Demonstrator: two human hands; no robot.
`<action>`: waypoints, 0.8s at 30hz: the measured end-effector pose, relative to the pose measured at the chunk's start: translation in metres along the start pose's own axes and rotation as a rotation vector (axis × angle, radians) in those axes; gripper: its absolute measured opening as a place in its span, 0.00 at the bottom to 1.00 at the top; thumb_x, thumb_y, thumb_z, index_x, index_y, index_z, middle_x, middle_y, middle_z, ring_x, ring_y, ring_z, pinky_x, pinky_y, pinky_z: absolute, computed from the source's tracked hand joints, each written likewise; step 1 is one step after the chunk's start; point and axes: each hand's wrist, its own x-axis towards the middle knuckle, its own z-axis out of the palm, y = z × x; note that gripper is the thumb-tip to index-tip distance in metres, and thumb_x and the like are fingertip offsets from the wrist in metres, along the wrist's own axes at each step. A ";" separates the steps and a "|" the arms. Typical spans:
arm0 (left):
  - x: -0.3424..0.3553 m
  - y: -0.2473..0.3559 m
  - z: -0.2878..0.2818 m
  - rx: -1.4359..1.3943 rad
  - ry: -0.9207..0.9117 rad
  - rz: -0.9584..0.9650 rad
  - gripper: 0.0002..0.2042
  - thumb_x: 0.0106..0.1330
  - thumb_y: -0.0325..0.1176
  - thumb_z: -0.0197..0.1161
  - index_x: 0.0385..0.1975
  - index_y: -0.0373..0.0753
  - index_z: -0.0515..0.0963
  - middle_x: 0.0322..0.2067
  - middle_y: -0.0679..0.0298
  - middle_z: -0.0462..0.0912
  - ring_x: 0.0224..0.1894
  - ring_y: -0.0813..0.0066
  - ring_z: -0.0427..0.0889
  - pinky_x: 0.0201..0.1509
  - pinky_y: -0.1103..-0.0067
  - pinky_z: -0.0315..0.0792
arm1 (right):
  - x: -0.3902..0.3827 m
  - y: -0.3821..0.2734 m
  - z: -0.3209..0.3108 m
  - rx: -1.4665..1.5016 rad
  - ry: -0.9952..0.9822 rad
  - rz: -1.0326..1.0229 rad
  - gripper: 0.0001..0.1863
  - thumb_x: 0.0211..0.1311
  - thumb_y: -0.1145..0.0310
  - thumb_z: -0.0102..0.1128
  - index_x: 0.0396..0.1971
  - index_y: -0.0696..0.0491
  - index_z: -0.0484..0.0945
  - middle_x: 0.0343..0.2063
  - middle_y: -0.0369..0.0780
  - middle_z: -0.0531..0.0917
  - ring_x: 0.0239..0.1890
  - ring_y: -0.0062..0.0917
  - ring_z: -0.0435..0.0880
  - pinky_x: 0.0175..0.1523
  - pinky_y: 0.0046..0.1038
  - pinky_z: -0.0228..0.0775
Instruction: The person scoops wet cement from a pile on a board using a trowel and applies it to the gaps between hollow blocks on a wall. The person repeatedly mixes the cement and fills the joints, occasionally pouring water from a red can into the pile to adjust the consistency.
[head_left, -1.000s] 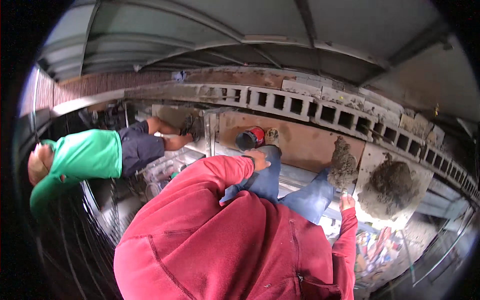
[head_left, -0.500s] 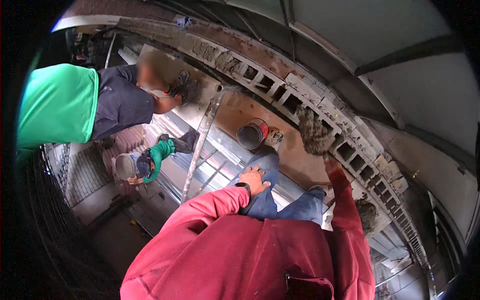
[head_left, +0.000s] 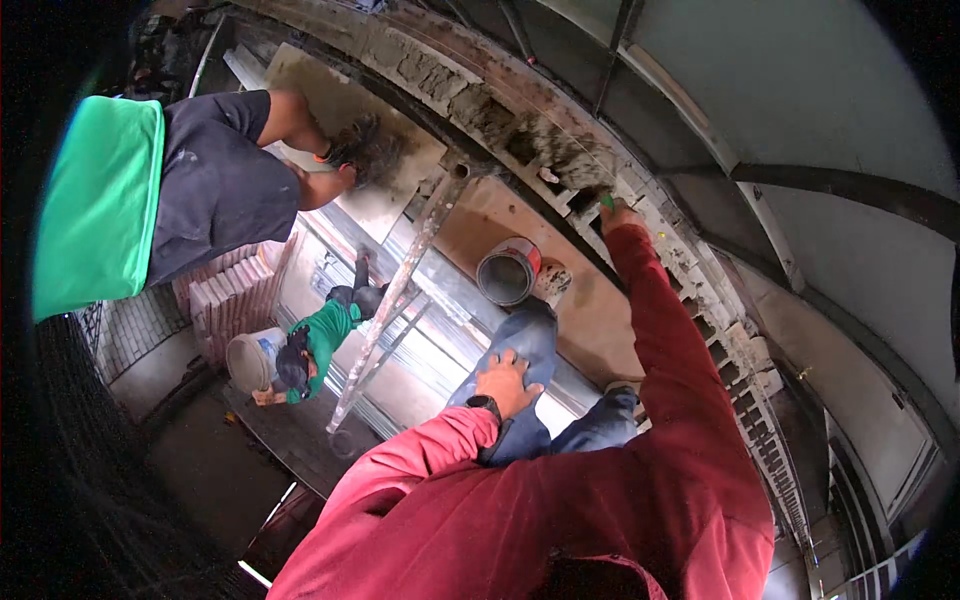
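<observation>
My right hand is stretched out to the upper right, closed on a trowel's green handle. Wet grey mortar lies at the trowel's blade, over the hollow cells of the concrete block row; the blade itself is hard to make out. My left hand rests with spread fingers on my knee in jeans. Just beyond the knee, a red-and-white bucket, grey inside, stands on a brown board.
A co-worker in a green top bends at left beside a board. A spattered metal pole slopes across the drop below, where another person carries a white bucket near stacked pinkish slabs. Roof framing hangs at upper right.
My right arm has reached forward and up, carrying the mortar-laden trowel from beside the mortar pile to the block row. My left hand has settled on my knee. The view has tilted.
</observation>
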 end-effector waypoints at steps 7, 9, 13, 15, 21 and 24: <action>0.012 -0.001 -0.007 0.004 -0.010 -0.001 0.28 0.53 0.54 0.62 0.50 0.42 0.75 0.50 0.58 0.67 0.55 0.54 0.65 0.54 0.61 0.67 | 0.052 -0.003 0.071 -0.028 0.041 -0.018 0.19 0.59 0.58 0.51 0.46 0.52 0.73 0.45 0.49 0.77 0.46 0.44 0.77 0.50 0.39 0.71; 0.019 0.000 -0.011 0.001 0.001 0.042 0.28 0.52 0.53 0.62 0.49 0.42 0.75 0.50 0.58 0.67 0.55 0.54 0.65 0.54 0.61 0.67 | 0.059 0.038 0.081 -0.274 0.134 -0.204 0.19 0.58 0.62 0.51 0.48 0.53 0.71 0.45 0.49 0.76 0.45 0.44 0.76 0.50 0.39 0.70; 0.015 -0.008 -0.009 -0.028 -0.021 -0.017 0.28 0.52 0.53 0.63 0.50 0.42 0.75 0.49 0.58 0.68 0.55 0.54 0.65 0.54 0.61 0.67 | -0.003 0.043 0.084 0.051 0.284 -0.190 0.20 0.57 0.64 0.52 0.49 0.54 0.70 0.44 0.50 0.75 0.44 0.46 0.75 0.50 0.40 0.69; 0.012 -0.006 -0.013 -0.032 -0.032 -0.044 0.28 0.52 0.52 0.63 0.50 0.42 0.75 0.49 0.58 0.68 0.55 0.54 0.65 0.54 0.61 0.67 | -0.033 0.057 0.088 0.084 0.303 -0.138 0.22 0.58 0.61 0.52 0.51 0.54 0.68 0.43 0.51 0.76 0.42 0.47 0.77 0.48 0.40 0.71; 0.020 -0.006 -0.015 -0.039 -0.050 -0.042 0.27 0.52 0.52 0.63 0.49 0.42 0.75 0.49 0.58 0.67 0.55 0.54 0.64 0.55 0.60 0.67 | -0.058 0.082 0.109 0.168 0.083 0.236 0.20 0.55 0.55 0.55 0.44 0.51 0.75 0.37 0.51 0.80 0.40 0.47 0.79 0.44 0.43 0.71; 0.022 -0.006 -0.014 -0.032 -0.040 -0.030 0.27 0.53 0.52 0.63 0.49 0.42 0.75 0.50 0.58 0.67 0.55 0.54 0.64 0.55 0.60 0.67 | -0.021 0.083 0.105 0.168 0.013 -0.014 0.20 0.55 0.53 0.53 0.43 0.50 0.76 0.37 0.51 0.80 0.41 0.47 0.79 0.43 0.43 0.71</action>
